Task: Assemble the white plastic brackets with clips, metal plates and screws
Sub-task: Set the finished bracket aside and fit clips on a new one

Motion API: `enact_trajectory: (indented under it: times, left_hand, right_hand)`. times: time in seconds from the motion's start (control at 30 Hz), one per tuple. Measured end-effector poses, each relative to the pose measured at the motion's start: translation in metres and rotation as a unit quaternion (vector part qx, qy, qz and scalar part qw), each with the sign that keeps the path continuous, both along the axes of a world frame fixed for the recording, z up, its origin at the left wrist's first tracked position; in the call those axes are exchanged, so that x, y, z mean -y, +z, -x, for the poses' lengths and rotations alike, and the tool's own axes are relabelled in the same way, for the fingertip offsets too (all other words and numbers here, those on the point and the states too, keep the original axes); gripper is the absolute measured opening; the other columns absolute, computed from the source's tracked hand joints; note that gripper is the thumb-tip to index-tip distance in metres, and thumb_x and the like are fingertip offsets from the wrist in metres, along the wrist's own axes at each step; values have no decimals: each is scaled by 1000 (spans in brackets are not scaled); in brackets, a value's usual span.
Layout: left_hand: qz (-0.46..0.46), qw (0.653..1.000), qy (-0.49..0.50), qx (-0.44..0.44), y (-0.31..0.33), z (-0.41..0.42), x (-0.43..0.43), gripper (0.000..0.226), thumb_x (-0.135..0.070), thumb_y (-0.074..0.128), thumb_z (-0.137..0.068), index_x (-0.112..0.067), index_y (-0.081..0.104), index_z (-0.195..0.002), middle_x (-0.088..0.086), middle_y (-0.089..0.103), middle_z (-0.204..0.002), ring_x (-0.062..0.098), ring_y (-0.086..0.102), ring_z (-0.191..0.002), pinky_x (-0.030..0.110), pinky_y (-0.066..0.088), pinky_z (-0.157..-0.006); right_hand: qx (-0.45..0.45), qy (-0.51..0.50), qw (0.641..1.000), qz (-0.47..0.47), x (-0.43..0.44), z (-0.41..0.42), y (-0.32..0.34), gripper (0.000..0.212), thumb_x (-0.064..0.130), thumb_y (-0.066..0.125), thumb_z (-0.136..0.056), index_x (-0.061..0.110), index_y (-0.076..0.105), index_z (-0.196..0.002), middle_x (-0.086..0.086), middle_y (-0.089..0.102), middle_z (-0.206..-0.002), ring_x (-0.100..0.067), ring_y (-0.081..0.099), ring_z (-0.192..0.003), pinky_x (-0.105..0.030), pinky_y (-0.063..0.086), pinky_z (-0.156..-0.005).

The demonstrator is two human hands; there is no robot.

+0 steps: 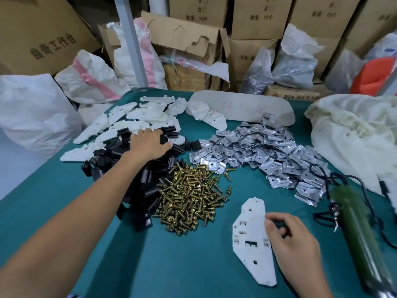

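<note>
Flat on the green bench (64, 201), near the front edge, lies one white bracket (251, 239). The right hand (294, 241) sits at its right side, thumb against the edge and fingers curled. I cannot tell whether they grip anything. The left hand (148, 143) reaches into the black clips (137, 183), its fingertips buried, so its grasp cannot be told either. Brass screws (189, 198) are heaped just beside the clips, with metal plates (268, 151) further right and more white brackets (129, 119) behind. Stacked cartons (257, 18) read "左", "右" and "10个". A big box (43, 39) reads "工作台" and a low box (287, 96) "DTY". A grey panel (247, 106) carries faint red handwriting, unreadable.
</note>
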State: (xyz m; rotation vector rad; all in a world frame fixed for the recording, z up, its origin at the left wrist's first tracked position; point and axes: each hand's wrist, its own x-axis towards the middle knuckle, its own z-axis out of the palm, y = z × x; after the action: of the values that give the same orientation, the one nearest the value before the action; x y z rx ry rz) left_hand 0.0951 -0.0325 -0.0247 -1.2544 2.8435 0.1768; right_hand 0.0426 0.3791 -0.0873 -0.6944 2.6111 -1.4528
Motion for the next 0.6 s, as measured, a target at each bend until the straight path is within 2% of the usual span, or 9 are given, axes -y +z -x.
enact_trajectory:
  times: [0.07,0.13,0.23,0.3,0.37,0.47,0.6]
  left_hand:
    - [6,1000,11,-2,-1,3,0,63,-60,48,-95,-21,47,-145,15,52,-140,39,42,-132,52,30,-108]
    - [11,999,-5,-45,-1,2,0,45,-49,52,-97,-22,54,-133,12,60,-125,37,52,-120,50,35,-101]
    - [14,987,-46,-151,0,-5,-1,27,-28,58,-95,-18,57,-121,10,62,-107,31,58,-93,39,45,-77]
    - [8,979,-51,-197,3,-11,0,14,-21,58,-94,-16,58,-108,6,61,-99,26,56,-83,34,37,-66]
    - [4,982,-57,-182,4,-15,3,3,-20,59,-94,-18,58,-97,4,60,-96,26,58,-83,32,35,-65]
    - [-12,987,-66,-148,4,-19,4,11,-27,58,-98,-18,60,-104,3,66,-98,25,61,-90,33,42,-71]
    - [-30,991,-84,-99,4,-20,6,26,-44,64,-94,-24,61,-111,-4,63,-103,18,57,-93,32,39,-74]
  right_hand:
    - [0,1,1000,3,0,1,-1,27,17,76,-88,43,69,-84,26,62,-93,-10,58,-85,-8,40,-70]
    - [2,4,1000,4,0,2,-3,27,17,76,-88,43,70,-84,24,62,-93,-11,59,-84,-10,41,-70]
    - [1,9,1000,5,0,1,-3,27,16,76,-88,42,70,-84,25,62,-91,-11,58,-83,-10,41,-69]
    - [0,12,1000,4,0,1,-2,27,15,76,-88,41,70,-84,24,62,-90,-12,58,-82,-10,41,-68]
    - [2,13,1000,5,0,1,-2,26,16,75,-88,41,70,-84,24,62,-89,-11,58,-81,-11,41,-67]
    - [4,13,1000,12,-1,2,-1,28,15,75,-88,42,69,-84,23,62,-89,-11,58,-80,-10,41,-67]
    - [10,14,1000,20,-1,2,-3,25,20,73,-89,45,69,-86,17,63,-91,-12,59,-77,-12,42,-67]
